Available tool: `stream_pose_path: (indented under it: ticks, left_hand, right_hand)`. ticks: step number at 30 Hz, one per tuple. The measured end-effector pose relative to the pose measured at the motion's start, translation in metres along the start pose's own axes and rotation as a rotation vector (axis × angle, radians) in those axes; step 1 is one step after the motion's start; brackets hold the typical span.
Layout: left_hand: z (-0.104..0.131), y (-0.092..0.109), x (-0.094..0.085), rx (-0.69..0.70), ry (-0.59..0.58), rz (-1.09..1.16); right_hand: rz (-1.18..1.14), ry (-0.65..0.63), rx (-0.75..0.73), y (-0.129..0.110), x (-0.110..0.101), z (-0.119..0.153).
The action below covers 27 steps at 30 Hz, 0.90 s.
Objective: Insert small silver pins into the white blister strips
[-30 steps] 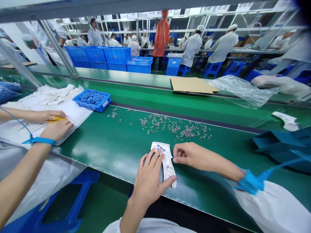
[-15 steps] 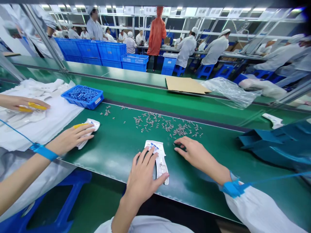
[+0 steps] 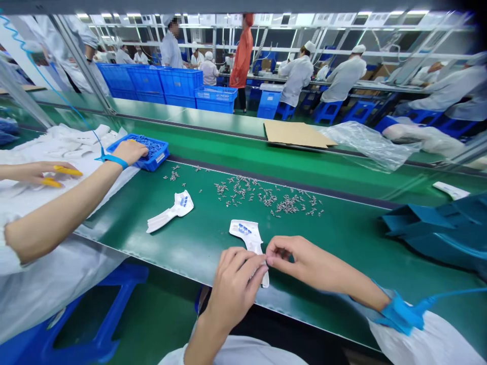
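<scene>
A white curved plastic shell [image 3: 245,230] with small blue pieces at its wide end lies on the green work surface [image 3: 182,253]. My left hand [image 3: 238,276] is over its narrow lower part, fingers curled and pinched together. My right hand [image 3: 292,256], with a blue band at the wrist, meets the left fingertips above the shell, thumb and forefinger closed. Whatever is between the fingertips of either hand is too small to make out. Many small metal parts [image 3: 287,204] are scattered behind the shell.
A second white shell [image 3: 171,213] lies to the left. A co-worker's hand [image 3: 131,151] is in the blue tray [image 3: 155,161]; another hand wears yellow finger covers [image 3: 66,171]. White parts are piled at left. Teal bins [image 3: 437,228] stand at right, cardboard [image 3: 299,134] behind.
My right hand has come back from the metal parts to meet my left hand, whose spread fingers have closed. The co-worker's hand has left the second shell, now further right, and reached the blue tray.
</scene>
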State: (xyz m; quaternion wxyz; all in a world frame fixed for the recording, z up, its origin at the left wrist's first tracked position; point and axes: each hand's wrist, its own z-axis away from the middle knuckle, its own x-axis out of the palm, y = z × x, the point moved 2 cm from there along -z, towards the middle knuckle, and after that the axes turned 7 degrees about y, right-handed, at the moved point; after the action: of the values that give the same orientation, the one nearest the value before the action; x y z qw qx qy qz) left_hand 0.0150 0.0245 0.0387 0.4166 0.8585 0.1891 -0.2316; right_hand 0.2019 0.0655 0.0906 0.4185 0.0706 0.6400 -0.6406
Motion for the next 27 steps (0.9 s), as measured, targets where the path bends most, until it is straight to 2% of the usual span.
stream_pose_path:
  ticks: [3, 8, 11, 14, 19, 27]
  left_hand:
    - [0.001, 0.004, 0.003, -0.023, 0.059, 0.050]
    - [0.000, 0.003, 0.003, -0.080, 0.120, 0.107]
    - [0.000, -0.001, 0.001, -0.083, 0.045, 0.061]
    - [0.001, -0.006, 0.002, -0.082, -0.064, -0.083]
    - [0.004, -0.011, 0.009, -0.069, -0.221, -0.227]
    - [0.003, -0.010, 0.009, -0.082, -0.236, -0.238]
  right_hand:
    - [-0.105, -0.036, 0.020, -0.007, 0.005, 0.000]
    - [-0.303, -0.001, 0.094, -0.002, 0.010, -0.003]
    - [-0.186, 0.034, 0.083, 0.003, 0.011, -0.002]
    - [-0.028, 0.031, 0.065, 0.009, 0.013, -0.003]
    - [-0.007, -0.016, 0.061, 0.013, 0.019, -0.010]
    - [0.027, -0.007, 0.095, 0.014, 0.017, -0.009]
